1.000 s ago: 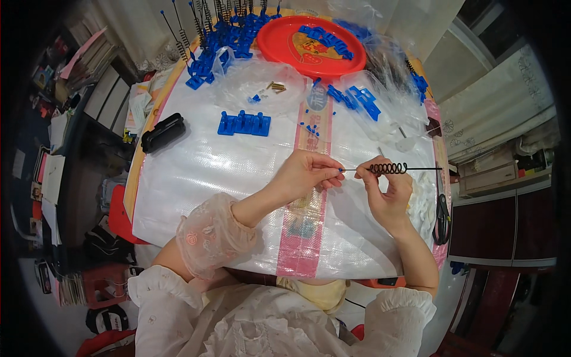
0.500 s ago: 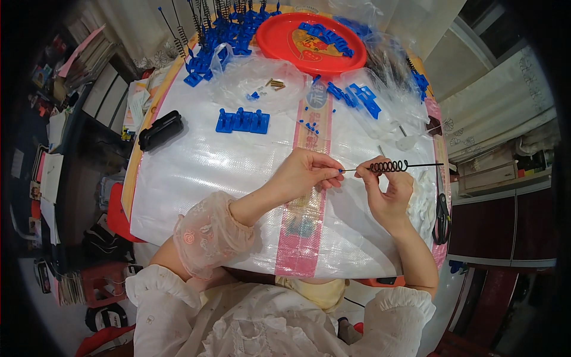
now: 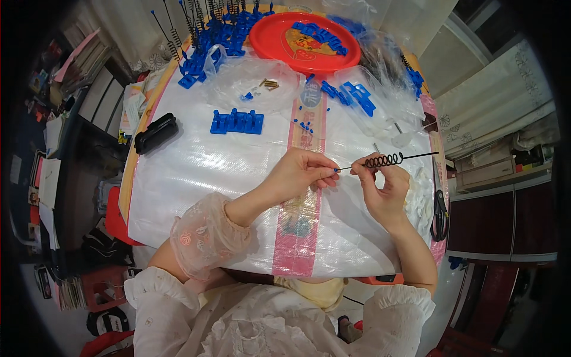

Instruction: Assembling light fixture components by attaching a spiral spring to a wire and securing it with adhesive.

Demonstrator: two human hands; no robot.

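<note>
A black coiled spring wire [image 3: 383,160] with straight ends hangs above the table, pinched near its left end by my right hand [image 3: 385,190]. Its thin left end reaches a tiny blue cap [image 3: 336,170] at the fingertips of my left hand [image 3: 300,174], which are pressed together. Whether the wire's tip sits inside the cap is too small to tell. Beyond my hands, several loose blue caps [image 3: 305,126] lie on the white woven sheet [image 3: 196,172]. A row of blue plastic bases with upright pegs [image 3: 237,122] stands to the left of them.
At the back left crowd several blue bases with black spring wires [image 3: 217,38]. A red tray [image 3: 259,49] holding blue parts sits beside them. Clear plastic bags [image 3: 223,89], brass pins [image 3: 269,84], a black case [image 3: 156,134] and black-handled scissors [image 3: 439,217] also lie on the table.
The view has shifted slightly. The spring wire's right end tilts a little higher, while both hands keep nearly the same pinch.
</note>
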